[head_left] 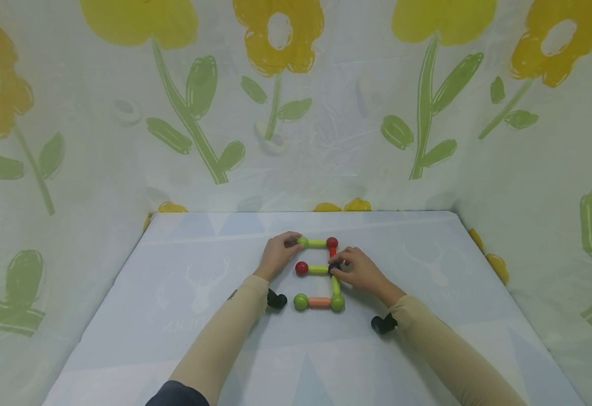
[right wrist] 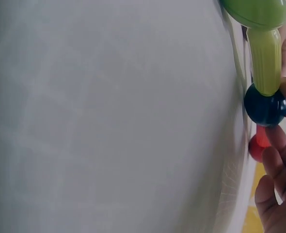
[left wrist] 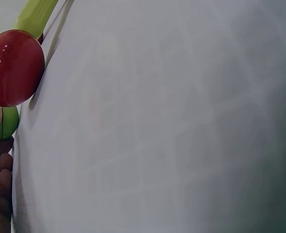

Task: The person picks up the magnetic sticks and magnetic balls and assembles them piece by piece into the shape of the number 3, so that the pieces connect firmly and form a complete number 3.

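A flat figure of coloured balls and short rods, shaped like a backward E, lies on the table. At its far left end, my left hand (head_left: 277,254) pinches a light green ball (head_left: 303,242) between thumb and finger. My right hand (head_left: 363,272) pinches the dark blue ball (right wrist: 265,106) at the middle of the right side. A red rod (head_left: 332,252) joins that ball to the far red ball (head_left: 332,242). Towards me runs a yellow-green rod (head_left: 336,285) to a green ball (head_left: 338,303). The middle bar ends in another red ball (left wrist: 14,68).
Nearest me, a salmon rod (head_left: 319,302) links two green balls. Dark wrist cameras stick out beneath both sleeves, the left one (head_left: 277,300) close to the figure. The white table (head_left: 174,338) meets flower-printed curtains (head_left: 326,141) at the back and sides.
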A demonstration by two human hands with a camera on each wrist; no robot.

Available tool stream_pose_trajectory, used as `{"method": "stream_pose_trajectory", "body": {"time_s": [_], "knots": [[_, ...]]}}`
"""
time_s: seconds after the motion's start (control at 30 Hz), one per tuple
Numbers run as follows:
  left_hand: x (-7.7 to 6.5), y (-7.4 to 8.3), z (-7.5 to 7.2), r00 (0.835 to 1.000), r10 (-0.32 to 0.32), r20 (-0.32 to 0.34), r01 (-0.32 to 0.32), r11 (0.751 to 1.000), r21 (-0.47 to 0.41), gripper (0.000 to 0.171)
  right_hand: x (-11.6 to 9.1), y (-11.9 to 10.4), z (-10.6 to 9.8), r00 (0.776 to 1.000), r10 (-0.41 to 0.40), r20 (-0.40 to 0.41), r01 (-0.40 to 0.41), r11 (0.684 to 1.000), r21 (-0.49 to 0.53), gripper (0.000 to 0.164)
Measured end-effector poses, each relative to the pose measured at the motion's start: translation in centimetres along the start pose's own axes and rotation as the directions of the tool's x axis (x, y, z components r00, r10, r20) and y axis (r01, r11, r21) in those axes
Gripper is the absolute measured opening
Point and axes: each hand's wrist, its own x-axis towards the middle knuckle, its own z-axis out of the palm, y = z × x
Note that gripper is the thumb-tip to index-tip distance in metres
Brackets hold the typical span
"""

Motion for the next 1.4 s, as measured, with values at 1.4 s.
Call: {"method": "stream_pose_trajectory", "body": {"time_s": [1.4], "knots": [[0.03,0.25,0.04,0.999,-0.035,-0.025,0.035,0.999,0.001,0.036,0.65,0.75,-0.23,0.999,-0.036,0.002,0.036,0.999,-0.002,0.026]]}}
